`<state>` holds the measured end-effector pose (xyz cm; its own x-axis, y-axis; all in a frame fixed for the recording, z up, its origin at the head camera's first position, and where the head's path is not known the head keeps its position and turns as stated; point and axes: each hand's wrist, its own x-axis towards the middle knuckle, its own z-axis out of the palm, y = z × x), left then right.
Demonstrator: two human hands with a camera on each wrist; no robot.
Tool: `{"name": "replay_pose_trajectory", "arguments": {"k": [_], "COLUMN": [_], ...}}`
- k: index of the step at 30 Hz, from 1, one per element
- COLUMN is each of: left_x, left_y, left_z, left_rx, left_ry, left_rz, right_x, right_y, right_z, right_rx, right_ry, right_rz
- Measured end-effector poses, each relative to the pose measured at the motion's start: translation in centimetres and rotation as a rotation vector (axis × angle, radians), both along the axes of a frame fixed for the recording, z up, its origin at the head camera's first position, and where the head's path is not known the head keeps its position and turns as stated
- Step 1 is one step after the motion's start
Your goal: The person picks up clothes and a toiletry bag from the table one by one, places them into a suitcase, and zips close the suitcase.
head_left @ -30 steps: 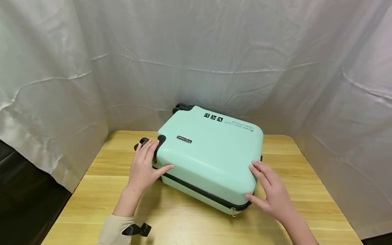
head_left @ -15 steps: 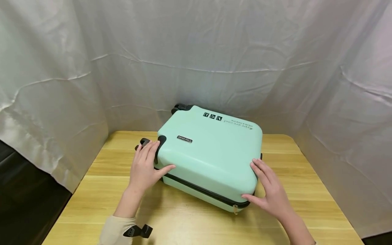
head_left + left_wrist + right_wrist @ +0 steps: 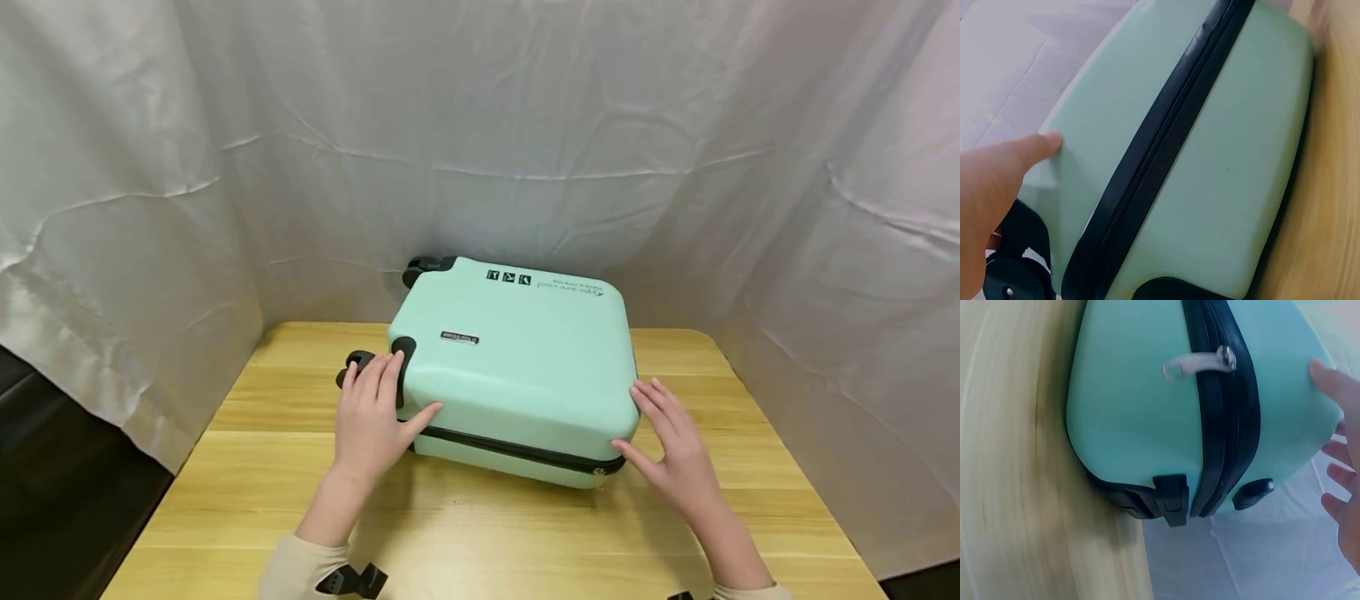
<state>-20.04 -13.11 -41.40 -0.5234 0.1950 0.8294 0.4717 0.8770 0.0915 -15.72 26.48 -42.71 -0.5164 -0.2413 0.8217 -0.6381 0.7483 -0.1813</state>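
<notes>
The suitcase (image 3: 517,367) lies flat on the table (image 3: 225,467), toward its back edge. The left hand (image 3: 371,417) rests at its left corner, the right hand (image 3: 675,450) at its right.

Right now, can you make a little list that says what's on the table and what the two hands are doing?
Thing: mint green suitcase, lying flat, zipped shut
Where: on the wooden table
Left hand: flat fingers on the near left corner, by a black wheel
Right hand: flat fingers on the near right corner
Zipper pull: at the near right corner
Behind: white cloth
</notes>
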Motion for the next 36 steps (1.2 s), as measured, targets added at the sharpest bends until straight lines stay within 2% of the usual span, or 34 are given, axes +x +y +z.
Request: {"name": "replay_pose_trajectory", "arguments": {"k": [7,14,18,25,36], "left_x": [0.3,0.4,0.5,0.7,0.8], "left_y": [1.4,2.6,3.3,4.2,5.4], "left_z": [0.0,0.3,0.4,0.4,0.4], "left_rx": [-0.016,-0.034,-0.025,-0.004,-0.011], "left_ry": [-0.015,-0.019,-0.017,-0.057,-0.013], "left_rz": [0.041,0.085,0.104,0.133,0.162], "right_x": [-1.0,-1.7,-2.0,-2.4,-2.5], "right_y": [0.6,0.8,0.9,1.3,2.3], "right_z": [0.0,0.4,0.4,0.2,0.2], "right_rx": [-0.015,-0.021,-0.023,-0.007,0.003], "right_ry": [0.037,-0.034,-0.033,-0.04,-0.101], "right_rz": [-0.057,-0.108,-0.135,-0.174,-0.205]}}
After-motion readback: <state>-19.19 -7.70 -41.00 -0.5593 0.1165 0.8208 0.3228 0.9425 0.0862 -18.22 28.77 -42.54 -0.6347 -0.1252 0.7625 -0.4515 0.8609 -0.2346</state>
